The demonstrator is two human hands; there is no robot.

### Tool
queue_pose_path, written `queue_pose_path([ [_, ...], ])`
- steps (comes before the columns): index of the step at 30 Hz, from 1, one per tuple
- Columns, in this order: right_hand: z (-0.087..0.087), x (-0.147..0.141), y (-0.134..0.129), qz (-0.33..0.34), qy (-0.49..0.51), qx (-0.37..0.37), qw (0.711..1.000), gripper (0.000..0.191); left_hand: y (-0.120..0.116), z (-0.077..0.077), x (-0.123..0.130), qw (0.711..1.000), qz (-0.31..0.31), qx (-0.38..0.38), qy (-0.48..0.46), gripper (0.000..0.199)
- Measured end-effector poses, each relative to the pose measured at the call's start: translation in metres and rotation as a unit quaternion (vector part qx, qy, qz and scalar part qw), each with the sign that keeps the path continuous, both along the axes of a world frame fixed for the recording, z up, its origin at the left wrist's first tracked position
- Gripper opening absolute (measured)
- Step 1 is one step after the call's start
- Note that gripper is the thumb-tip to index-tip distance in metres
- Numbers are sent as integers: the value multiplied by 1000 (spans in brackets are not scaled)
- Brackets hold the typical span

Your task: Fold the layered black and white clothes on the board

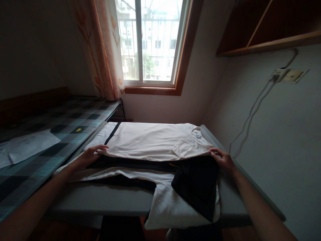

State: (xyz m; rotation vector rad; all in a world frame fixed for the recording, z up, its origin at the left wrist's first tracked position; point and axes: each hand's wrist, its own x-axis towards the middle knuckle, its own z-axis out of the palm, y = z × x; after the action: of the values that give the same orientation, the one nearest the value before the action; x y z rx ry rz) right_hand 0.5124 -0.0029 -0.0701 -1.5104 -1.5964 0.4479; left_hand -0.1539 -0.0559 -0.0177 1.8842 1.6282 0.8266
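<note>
A white T-shirt [150, 139] with a chest pocket lies on the table [107, 199], its neckline toward the right. My left hand [94, 154] pinches the near edge of the shirt at its hem end. At the shoulder end, my right hand [223, 160] grips the same edge near the collar. The edge between them runs nearly straight. Below it show black cloth [195, 187] and a second layer of white cloth [175, 207], with a sleeve hanging over the table's front edge. My fingertips are partly hidden by the fabric.
To the left stands a bed with a checked cover [82, 117] and some white papers [32, 145] on it. A window [150, 43] with an orange curtain [105, 50] is ahead. On the right wall are a socket [278, 75] with a hanging cable and a wooden shelf [271, 43].
</note>
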Motion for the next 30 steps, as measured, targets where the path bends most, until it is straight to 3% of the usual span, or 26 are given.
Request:
queue_pose_path([
  [8,-1,-2,0,-13,27,0,1000,36,4,0,6,996,88,10,-22,52],
  [13,-1,-2,-1,-21,20,5,1000,37,4,3,11,994,97,-16,-55,59],
  [16,2,1,-3,-36,20,36,998,38,3,7,10,990,108,19,-84,60],
  [23,18,8,-13,-51,20,89,995,49,-2,19,0,980,152,55,-119,60],
  [30,38,8,-34,-7,-38,48,998,54,-11,22,-20,984,140,47,-95,58],
])
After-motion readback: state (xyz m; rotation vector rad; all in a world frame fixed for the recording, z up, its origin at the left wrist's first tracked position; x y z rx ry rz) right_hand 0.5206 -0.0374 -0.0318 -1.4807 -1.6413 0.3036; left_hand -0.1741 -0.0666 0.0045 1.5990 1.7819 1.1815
